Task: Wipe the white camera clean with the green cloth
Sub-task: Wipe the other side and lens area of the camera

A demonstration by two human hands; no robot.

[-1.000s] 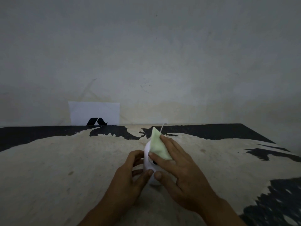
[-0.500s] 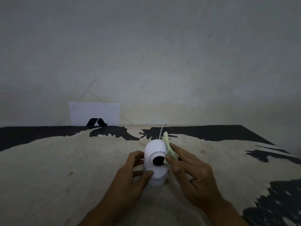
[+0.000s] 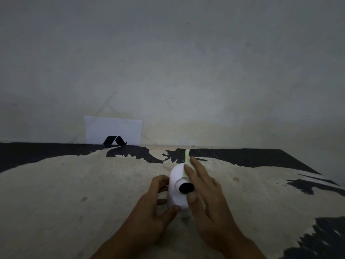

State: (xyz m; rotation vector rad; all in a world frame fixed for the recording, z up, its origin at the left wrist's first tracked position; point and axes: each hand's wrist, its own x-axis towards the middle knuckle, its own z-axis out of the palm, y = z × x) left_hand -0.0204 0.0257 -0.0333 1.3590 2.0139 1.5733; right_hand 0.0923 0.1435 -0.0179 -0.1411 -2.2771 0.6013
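Note:
The white camera (image 3: 176,181) stands upright on the table, its round head and black lens facing me. My left hand (image 3: 153,208) grips its left side and base, thumb on the front. My right hand (image 3: 203,191) presses the green cloth (image 3: 187,161) flat against the camera's right side. Only a thin edge of the cloth shows, sticking up above my fingers. A thin white wire rises behind the camera's head.
The worn table (image 3: 74,184) is beige with black patches along the back and right. A white card with a black logo (image 3: 113,132) leans on the grey wall at the back left. The table's right edge runs diagonally at the far right.
The cloth was over the camera's front and lens; my right hand slid it round to the right side, uncovering the lens. My left hand kept its hold.

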